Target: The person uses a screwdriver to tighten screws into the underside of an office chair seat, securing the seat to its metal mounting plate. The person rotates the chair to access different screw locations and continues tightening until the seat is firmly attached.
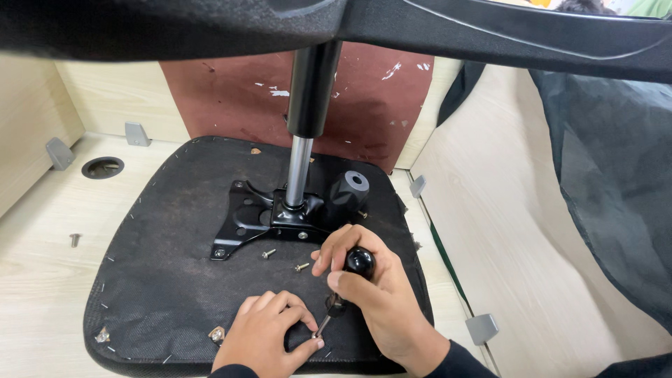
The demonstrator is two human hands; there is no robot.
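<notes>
The right hand (364, 294) clenches the screwdriver (346, 287) by its rigid, likely slick round knob, while the left hand (269, 332) pinches the small, easily dropped screw (317, 343) at its tip.

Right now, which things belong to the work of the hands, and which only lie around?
In use:
right hand
screwdriver
left hand
screw at its tip
upturned chair seat
mounting plate

Lying about:
two loose screws
screw on the table
grey bracket
</notes>
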